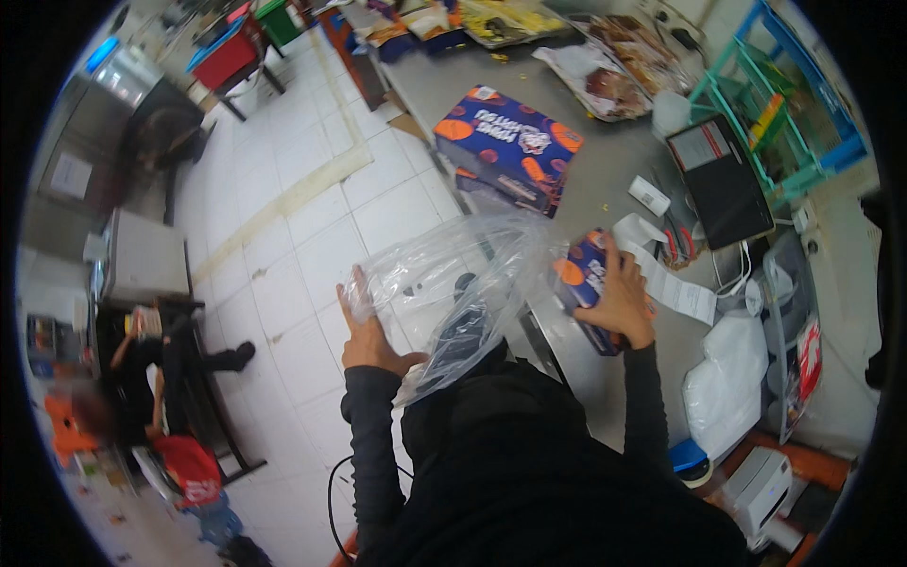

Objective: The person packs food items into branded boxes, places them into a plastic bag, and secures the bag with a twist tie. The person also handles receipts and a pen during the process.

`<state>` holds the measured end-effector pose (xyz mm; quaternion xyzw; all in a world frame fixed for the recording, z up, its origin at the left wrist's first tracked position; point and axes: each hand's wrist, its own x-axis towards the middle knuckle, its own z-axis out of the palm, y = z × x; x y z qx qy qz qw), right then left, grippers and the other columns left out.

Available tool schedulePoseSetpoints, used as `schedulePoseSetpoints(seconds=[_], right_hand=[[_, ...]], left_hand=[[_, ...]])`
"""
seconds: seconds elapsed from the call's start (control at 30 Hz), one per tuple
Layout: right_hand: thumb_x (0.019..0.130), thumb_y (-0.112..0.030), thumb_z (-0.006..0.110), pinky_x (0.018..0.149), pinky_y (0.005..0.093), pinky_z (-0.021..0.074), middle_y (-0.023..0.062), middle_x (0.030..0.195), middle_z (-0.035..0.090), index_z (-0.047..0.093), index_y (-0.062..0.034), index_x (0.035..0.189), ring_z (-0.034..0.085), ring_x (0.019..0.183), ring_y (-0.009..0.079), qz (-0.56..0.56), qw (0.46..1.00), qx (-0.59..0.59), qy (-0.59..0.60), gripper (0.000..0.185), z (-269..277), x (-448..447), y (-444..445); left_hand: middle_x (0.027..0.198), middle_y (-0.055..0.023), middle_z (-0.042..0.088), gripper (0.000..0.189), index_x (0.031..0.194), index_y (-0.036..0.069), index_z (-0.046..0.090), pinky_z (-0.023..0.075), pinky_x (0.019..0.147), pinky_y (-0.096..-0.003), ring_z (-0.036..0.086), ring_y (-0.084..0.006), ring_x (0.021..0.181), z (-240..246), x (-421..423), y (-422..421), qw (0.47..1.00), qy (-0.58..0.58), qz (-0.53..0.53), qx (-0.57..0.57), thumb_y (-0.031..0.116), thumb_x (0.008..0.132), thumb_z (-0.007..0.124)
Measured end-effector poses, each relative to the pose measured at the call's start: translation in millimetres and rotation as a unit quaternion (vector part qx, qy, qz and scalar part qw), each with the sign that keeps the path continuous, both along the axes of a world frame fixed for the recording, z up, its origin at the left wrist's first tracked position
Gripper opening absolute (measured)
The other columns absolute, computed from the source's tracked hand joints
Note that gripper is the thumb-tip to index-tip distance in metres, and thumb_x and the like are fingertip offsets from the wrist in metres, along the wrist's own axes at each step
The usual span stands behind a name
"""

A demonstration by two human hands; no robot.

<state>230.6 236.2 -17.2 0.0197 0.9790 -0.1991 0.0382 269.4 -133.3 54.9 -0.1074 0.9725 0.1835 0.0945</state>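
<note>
My left hand [372, 333] holds a clear plastic bag [460, 262] by its rim, with thumb and fingers spread wide apart. The bag stretches across from that hand to the metal counter's edge, over the white floor. On the counter, my right hand [616, 294] grips a small blue and orange printed cardboard box [584, 273] from above. The bag's far side reaches close to this box; whether they touch, I cannot tell. A larger box of the same print [510, 145] lies farther up the counter, with part of another box under it.
A metal counter [602, 191] carries foil-like trays of food [595, 85], a black tablet [723, 184], red-handled scissors [680, 244], a paper receipt [680, 287] and a stack of white bags [726, 383]. A label printer [758, 489] stands lower right. Another person [163, 375] sits at the left.
</note>
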Motion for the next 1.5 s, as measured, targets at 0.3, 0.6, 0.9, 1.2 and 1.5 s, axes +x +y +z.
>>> schedulePoseSetpoints(seconds=[0.3,0.6,0.9,1.2,1.5], right_hand=[[0.06,-0.011,0.07,0.094,0.0376,0.0534,0.0129,0.129,0.05,0.008,-0.023,0.158,0.06,0.112,0.026,-0.025,0.767,-0.639,0.059,0.116,114,47,18],[0.052,-0.031,0.089,0.107,0.0514,0.0333,0.0218,0.134,0.036,0.034,-0.0242,0.149,0.041,0.126,0.0389,0.2,0.938,-0.204,0.197,0.112,38,58,-79],[0.052,-0.028,0.085,0.101,0.0543,0.0306,0.0249,0.132,0.037,0.042,-0.0318,0.145,0.042,0.119,0.0426,0.032,0.959,-0.007,0.281,0.103,78,40,-66],[0.057,-0.036,0.079,0.095,0.0542,0.0313,0.0245,0.121,0.046,0.044,-0.0222,0.145,0.042,0.117,0.0423,0.037,0.991,0.087,0.091,0.096,54,39,-50],[0.058,-0.044,0.083,0.097,0.0555,0.0388,0.0327,0.125,0.045,0.03,-0.0177,0.155,0.047,0.115,0.0466,-0.125,0.972,-0.164,0.114,0.114,36,5,-27]], left_hand=[[0.161,-0.0197,0.014,0.097,0.156,0.006,0.01,0.0367,0.112,-0.041,0.019,-0.044,0.146,-21,31,35,0.978,0.046,0.022,0.2,-0.009,0.074,0.061],[0.159,-0.0275,0.017,0.094,0.152,-0.006,0.015,0.0185,0.12,-0.0399,0.016,-0.043,0.147,-24,22,70,0.893,0.262,-0.048,0.362,-0.017,0.063,0.041],[0.16,-0.0244,0.014,0.105,0.156,0.004,0.006,0.0379,0.111,-0.0376,0.032,-0.0415,0.142,-24,27,104,0.927,0.17,-0.131,0.307,-0.018,0.063,0.048],[0.16,-0.0287,0.008,0.109,0.157,0.012,0.003,0.0514,0.088,-0.0403,0.053,-0.0482,0.111,-24,23,99,0.93,0.12,-0.111,0.329,-0.016,0.065,0.053],[0.161,-0.0242,0.012,0.113,0.158,0.023,0.003,0.0548,0.082,-0.0444,0.055,-0.0503,0.108,-25,11,107,0.942,0.098,-0.152,0.282,-0.017,0.065,0.054]])
